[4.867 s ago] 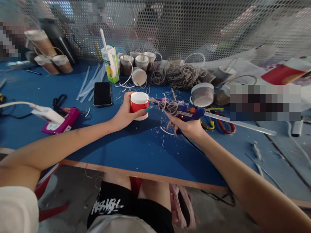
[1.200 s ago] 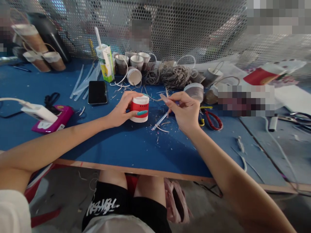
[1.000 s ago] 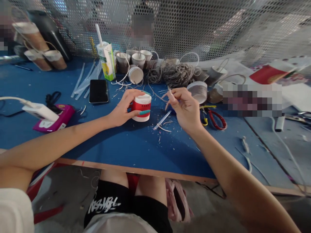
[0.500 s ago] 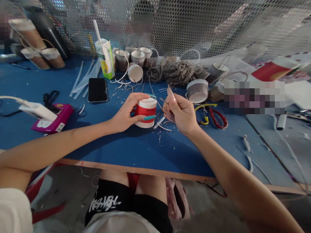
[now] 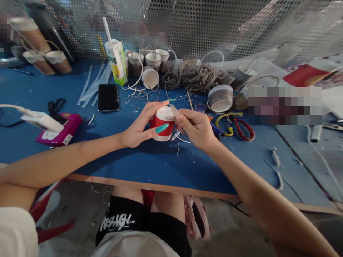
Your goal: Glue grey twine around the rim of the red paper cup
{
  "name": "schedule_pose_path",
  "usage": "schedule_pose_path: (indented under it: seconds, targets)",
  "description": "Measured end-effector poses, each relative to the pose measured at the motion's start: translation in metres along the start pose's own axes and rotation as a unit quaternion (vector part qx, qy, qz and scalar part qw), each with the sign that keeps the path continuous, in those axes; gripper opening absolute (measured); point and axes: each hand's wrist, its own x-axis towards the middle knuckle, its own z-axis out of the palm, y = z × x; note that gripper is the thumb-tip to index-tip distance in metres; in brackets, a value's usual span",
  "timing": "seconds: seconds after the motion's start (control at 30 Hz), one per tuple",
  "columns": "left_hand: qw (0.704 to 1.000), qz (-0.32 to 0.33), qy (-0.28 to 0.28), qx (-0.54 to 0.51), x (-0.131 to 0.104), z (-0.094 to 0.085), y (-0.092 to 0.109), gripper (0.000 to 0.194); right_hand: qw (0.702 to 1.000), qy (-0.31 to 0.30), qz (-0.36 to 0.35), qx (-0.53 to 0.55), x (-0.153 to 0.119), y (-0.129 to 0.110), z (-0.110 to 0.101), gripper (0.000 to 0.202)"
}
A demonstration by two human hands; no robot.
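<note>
1. Red-and-white paper cup: between the two hands, above the near middle of the blue tabletop; whether its base touches the surface is unclear. A broad red band circles its side, with white above and below; the pale top end faces up.
2. Left hand, with long turquoise nails, grasps the cup, thumb on the near side and fingers across the top edge.
3. Right hand has thumb and finger pinched together at the cup's upper right edge; what lies between the tips is hidden.
4. Writing: the white, green and yellow drink carton bears green lettering, too blurred to read. Black fabric shorts carry white brush-style lettering, not clearly legible. No characters can be made out on the cup.
5. Behind the cup: tangled grey cord and a grey-wrapped white cup on its side. A black-screened phone lies left, near a magenta plastic power strip.
</note>
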Motion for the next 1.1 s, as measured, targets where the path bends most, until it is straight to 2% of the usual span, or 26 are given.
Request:
schedule_pose_path:
  seconds: [0.17,0.6,1.1]
  targets:
    - [1.0,0.004,0.009,-0.014,0.0002,0.0001,0.0008,0.061,1.0,0.008,-0.005,-0.027,-0.0002,-0.0049,0.0009,0.06]
    - [0.998,0.033,0.008,0.055,-0.0005,0.0002,0.0019,0.05,0.999,0.009,-0.012,-0.041,-0.0007,-0.0068,0.0033,0.059]
    - [0.993,0.081,-0.009,0.085,-0.001,-0.0047,-0.007,0.051,0.995,0.026,-0.06,-0.069,0.0,-0.0003,0.0047,0.056]
